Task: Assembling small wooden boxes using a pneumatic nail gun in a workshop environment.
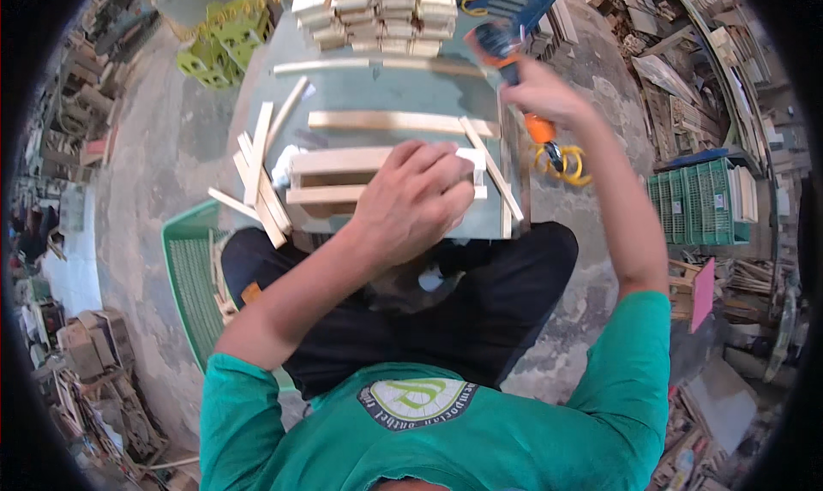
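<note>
My left hand (417, 198) lies palm down on a small frame of pale wooden slats (330, 176) at the near edge of a grey-green work table (377, 92). My right hand (540, 92) is raised over the table's right edge, closed round the orange grip of a pneumatic nail gun (501, 47). A yellow coiled air hose (566, 164) hangs from the tool's base below my wrist. Loose slats lie about the frame: one long strip (399, 121) beyond it and a diagonal one (490, 167) at its right end.
Stacked wooden blocks (377, 11) fill the table's far edge. A bundle of slats (257, 182) overhangs the left side. A green plastic crate (190, 277) stands on the concrete floor at my left, another green crate (699, 201) at right, yellow-green crates (225, 38) beyond. Timber scraps surround.
</note>
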A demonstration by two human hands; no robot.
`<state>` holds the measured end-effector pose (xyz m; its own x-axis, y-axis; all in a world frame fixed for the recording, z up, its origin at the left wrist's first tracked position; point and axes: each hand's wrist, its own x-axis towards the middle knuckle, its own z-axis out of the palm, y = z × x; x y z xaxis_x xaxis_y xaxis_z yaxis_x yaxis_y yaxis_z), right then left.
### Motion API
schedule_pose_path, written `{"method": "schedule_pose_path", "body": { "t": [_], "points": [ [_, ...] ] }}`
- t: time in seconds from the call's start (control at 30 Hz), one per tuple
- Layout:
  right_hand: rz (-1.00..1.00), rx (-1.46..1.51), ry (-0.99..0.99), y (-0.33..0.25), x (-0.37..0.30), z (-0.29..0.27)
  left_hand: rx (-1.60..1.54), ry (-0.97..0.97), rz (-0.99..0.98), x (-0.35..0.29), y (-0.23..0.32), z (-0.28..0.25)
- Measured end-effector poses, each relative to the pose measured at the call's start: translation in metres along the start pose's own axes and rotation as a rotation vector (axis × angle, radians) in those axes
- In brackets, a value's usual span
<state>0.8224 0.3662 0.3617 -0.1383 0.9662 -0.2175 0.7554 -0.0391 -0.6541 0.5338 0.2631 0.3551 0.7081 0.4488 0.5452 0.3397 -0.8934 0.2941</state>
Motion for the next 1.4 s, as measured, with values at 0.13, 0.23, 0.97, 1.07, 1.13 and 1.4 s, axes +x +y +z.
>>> {"method": "schedule_pose_path", "body": {
  "t": [0.13,0.23,0.97,1.07,1.13,1.4],
  "points": [
    [0.144,0.779,0.176,-0.032,-0.102,-0.039,-0.027,0.027,0.008,0.000,-0.002,-0.002],
    [0.110,0.987,0.285,-0.035,-0.166,-0.031,0.010,0.025,0.009,-0.002,-0.002,0.000],
    [0.512,0.698,0.181,-0.182,-0.239,0.017,0.048,0.001,0.038,-0.001,0.000,0.002],
    [0.517,0.660,0.168,-0.188,-0.237,0.020,0.037,0.007,0.032,-0.001,-0.001,0.000],
    [0.509,0.684,0.139,-0.189,-0.235,0.021,0.051,-0.001,0.028,-0.002,-0.002,-0.003],
    [0.495,0.674,0.104,-0.184,-0.232,0.022,0.031,-0.051,0.010,0.000,-0.001,0.000]
  ]
}}
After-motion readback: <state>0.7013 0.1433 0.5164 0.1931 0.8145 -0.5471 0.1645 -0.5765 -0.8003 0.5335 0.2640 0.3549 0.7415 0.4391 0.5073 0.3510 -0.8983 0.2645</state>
